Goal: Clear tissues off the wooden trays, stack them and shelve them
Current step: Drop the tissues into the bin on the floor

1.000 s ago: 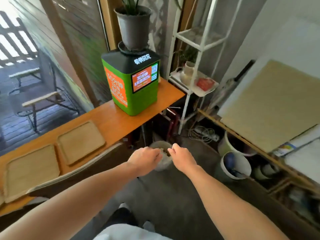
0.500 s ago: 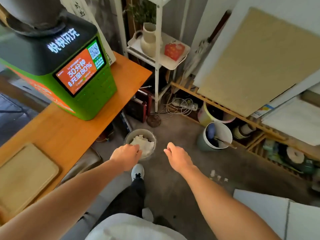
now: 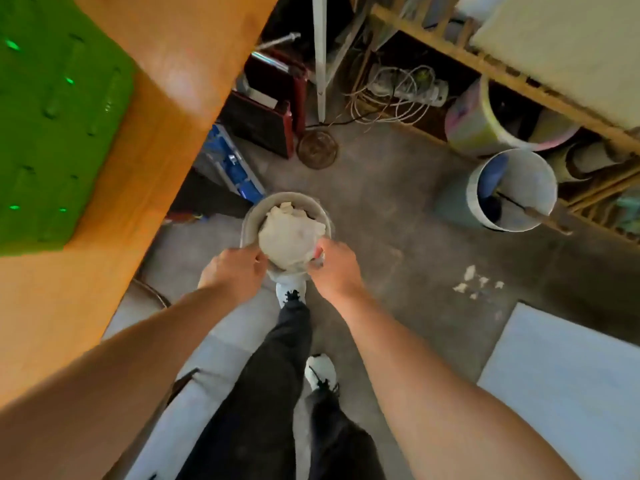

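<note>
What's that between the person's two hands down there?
In the head view, a crumpled white tissue wad sits between left hand and right hand, over a small grey bin.

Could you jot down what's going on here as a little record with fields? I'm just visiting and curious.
Activity: pressing a wad of tissues into a small round bin on the floor
Left hand: at the bin's near-left rim
Right hand: at the near-right rim, touching the tissues
Bin fullness: tissues heaped to the rim
Nearby: wooden counter with green machine, white bucket, paper scraps on floor
Wooden trays: out of view
</note>
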The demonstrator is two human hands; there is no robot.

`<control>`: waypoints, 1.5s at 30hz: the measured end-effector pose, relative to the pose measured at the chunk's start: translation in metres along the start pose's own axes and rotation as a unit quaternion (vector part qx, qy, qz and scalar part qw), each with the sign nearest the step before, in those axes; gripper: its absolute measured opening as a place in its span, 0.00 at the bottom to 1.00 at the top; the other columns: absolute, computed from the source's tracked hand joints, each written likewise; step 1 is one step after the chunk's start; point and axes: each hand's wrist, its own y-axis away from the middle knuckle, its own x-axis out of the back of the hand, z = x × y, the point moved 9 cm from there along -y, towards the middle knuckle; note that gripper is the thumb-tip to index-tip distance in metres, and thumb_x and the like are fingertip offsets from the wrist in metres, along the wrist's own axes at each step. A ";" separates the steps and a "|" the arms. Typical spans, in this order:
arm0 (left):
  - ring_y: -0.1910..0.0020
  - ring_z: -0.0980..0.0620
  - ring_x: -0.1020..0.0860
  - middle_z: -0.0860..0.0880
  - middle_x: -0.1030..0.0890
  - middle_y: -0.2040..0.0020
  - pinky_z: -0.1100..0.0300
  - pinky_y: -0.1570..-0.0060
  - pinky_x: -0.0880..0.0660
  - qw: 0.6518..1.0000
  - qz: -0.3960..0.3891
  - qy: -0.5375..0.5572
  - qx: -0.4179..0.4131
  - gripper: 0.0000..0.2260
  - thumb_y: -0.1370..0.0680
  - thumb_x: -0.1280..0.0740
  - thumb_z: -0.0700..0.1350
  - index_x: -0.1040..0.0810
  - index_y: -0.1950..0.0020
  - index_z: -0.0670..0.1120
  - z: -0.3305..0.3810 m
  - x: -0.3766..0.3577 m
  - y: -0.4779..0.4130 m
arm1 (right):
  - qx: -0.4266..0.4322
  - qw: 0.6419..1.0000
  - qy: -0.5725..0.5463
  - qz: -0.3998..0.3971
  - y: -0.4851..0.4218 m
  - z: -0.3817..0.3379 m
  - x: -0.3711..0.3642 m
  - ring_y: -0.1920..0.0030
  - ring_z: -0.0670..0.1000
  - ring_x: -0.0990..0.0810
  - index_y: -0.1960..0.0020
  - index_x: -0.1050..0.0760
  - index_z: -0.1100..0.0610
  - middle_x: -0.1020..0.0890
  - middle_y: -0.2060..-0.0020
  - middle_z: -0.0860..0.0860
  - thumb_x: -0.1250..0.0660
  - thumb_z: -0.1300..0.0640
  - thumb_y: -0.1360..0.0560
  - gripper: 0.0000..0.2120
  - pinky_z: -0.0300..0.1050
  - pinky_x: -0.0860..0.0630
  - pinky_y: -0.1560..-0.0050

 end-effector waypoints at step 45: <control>0.59 0.42 0.26 0.45 0.24 0.54 0.52 0.65 0.30 0.967 0.235 -0.068 -0.070 0.06 0.22 0.41 0.48 0.30 0.53 0.47 -0.048 0.077 0.369 | 0.233 0.949 0.150 0.152 0.379 -0.130 0.031 0.52 0.59 0.22 0.50 0.27 0.58 0.20 0.52 0.56 0.41 0.53 0.20 0.10 0.51 0.27 0.57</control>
